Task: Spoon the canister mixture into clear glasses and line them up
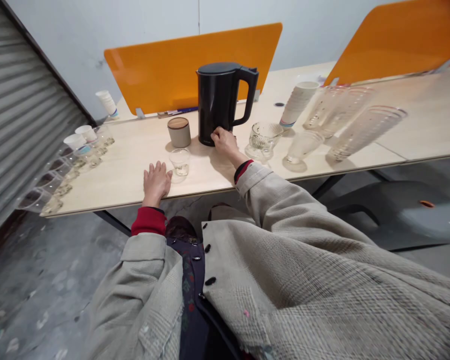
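Observation:
My left hand (156, 183) lies flat near the table's front edge, palm down, fingers stretched out, holding nothing. Just right of it stands a clear plastic cup (180, 163). My right hand (225, 142) is at the lower front of a black electric kettle (216, 100). Its fingers are bent and drawn together against the kettle's base; whatever is under them is hidden. The kettle stands upright with its lid down and its handle to the right. Left of it is a grey canister (179, 132) with a wooden lid. A ribbed glass bowl (264, 137) with dark leafy bits stands right of my right hand.
On the table (135, 150), a row of plastic cups (48, 181) lines the left edge. Paper cups (299, 102), a clear cup (303, 147) and stacked plastic cups (363, 132) stand to the right. An orange divider (153, 75) rises behind. A grey chair (405, 212) is at right.

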The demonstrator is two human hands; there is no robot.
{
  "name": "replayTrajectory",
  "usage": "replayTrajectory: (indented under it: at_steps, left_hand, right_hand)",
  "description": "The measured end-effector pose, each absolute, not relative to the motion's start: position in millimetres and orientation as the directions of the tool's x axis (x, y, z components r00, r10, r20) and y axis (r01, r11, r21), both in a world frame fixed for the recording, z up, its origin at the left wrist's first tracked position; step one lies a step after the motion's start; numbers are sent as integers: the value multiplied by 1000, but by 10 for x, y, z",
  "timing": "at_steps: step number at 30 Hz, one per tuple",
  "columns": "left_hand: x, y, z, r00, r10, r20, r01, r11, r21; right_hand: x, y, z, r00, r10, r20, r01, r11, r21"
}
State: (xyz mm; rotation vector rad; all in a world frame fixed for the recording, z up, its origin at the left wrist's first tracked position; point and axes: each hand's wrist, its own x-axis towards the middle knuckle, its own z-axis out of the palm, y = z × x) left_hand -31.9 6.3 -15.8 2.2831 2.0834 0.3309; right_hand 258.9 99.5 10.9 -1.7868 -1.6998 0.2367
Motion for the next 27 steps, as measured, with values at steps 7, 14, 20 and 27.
replayTrajectory:
  at_steps: [7, 14, 20, 27]
  left_hand:
    - [-314, 59, -139, 92, 987, 132, 982, -112, 154]
    - [-297, 42, -117, 74, 990, 119, 983, -93, 158]
    - [-295, 36, -104, 85, 992, 93, 984, -98, 147]
    - [-290, 45, -87, 102, 992, 72, 976, -114, 186]
  right_hand:
    - [2684, 1066, 65, 140, 930, 341, 833, 76, -548]
    - [2457, 731, 22, 80, 945, 318, 854, 100, -510]
    - [2029, 66, -146, -239, 946, 220, 879, 307, -364]
    - [1957, -124, -23, -310, 950, 41, 896, 306, -321]
